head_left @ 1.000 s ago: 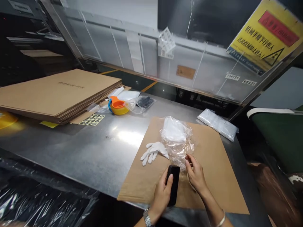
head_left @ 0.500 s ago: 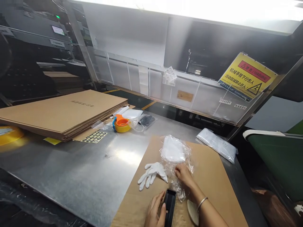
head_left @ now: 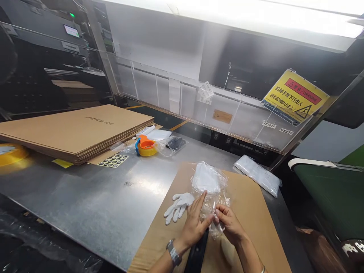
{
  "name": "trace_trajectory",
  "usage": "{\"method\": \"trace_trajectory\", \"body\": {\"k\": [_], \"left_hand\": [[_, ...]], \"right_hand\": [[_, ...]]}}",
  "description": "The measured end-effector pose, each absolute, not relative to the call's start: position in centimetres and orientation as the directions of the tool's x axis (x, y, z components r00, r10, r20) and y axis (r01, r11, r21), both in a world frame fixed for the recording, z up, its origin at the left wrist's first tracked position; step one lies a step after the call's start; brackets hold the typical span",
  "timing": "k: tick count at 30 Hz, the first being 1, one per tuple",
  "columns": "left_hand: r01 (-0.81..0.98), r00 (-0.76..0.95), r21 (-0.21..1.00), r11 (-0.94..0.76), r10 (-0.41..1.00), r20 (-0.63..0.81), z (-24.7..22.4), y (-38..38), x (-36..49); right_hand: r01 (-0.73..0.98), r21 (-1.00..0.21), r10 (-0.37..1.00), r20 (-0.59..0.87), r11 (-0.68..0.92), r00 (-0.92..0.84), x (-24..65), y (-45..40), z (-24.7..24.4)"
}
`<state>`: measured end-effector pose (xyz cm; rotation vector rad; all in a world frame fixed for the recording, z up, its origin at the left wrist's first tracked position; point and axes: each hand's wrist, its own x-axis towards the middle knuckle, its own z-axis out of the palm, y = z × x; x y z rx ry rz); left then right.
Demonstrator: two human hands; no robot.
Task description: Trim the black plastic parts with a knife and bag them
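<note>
A crumpled clear plastic bag (head_left: 223, 185) lies on the brown cardboard sheet (head_left: 250, 212), with a white folded piece (head_left: 206, 178) at its far end. My right hand (head_left: 230, 223) pinches the near part of the bag between thumb and fingers. My left hand (head_left: 195, 222) lies with fingers stretched out along the bag's left side, its thumb reaching to the right fingertips. Beneath my left wrist is a long black hollow case (head_left: 196, 252), partly hidden. A white glove (head_left: 179, 206) lies left of my left hand. The right forearm partly covers a pale rounded object (head_left: 227, 250).
Flat cardboard (head_left: 85, 129) is stacked at the left on the metal table (head_left: 113, 204). A tape dispenser (head_left: 146, 146), a sticker sheet (head_left: 113, 160) and a yellow tape roll (head_left: 13, 154) are near it. White packets (head_left: 258, 174) lie at the right edge, below a warning sign (head_left: 295, 96).
My left hand has left the black case and moved up to the bag. My right hand has drawn slightly nearer with the plastic, and the two hands now meet there.
</note>
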<state>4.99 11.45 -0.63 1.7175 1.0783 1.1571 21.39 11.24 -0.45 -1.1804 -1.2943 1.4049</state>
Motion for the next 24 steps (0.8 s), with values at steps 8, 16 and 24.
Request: {"method": "trace_trajectory", "body": {"k": [8, 16, 24], "left_hand": [[0.153, 0.358, 0.932, -0.327, 0.898, 0.256, 0.8, 11.8, 4.6], [0.16, 0.014, 0.947, -0.28, 0.959, 0.282, 0.5, 10.4, 4.1], [-0.1, 0.13, 0.991, -0.093, 0.986, 0.106, -1.3, 7.8, 4.9]], "right_hand": [[-0.139, -0.979, 0.981, -0.128, -0.149, -0.148, 20.4, 8.7, 0.6], [-0.001, -0.995, 0.989, -0.095, -0.096, -0.113, 20.2, 8.0, 1.0], [0.287, -0.953, 0.994, 0.082, 0.101, -0.077, 17.9, 7.3, 2.2]]}}
